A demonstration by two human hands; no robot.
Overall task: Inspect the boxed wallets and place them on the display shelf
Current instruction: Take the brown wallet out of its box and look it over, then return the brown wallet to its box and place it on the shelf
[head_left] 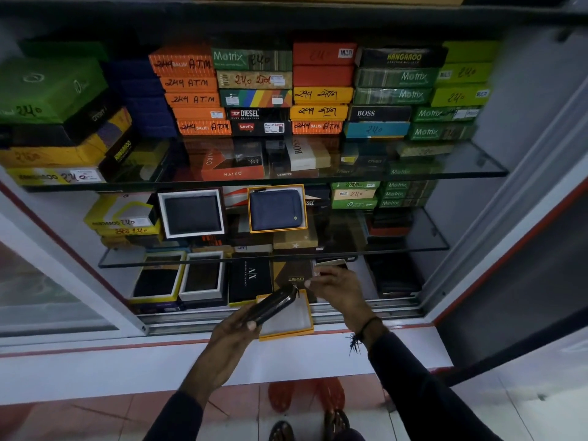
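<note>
Gripped in left hand: black zip wallet

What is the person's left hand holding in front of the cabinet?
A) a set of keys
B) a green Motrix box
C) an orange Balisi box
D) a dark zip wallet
D: the left hand grips a dark zip wallet over an open yellow-rimmed box.
</note>
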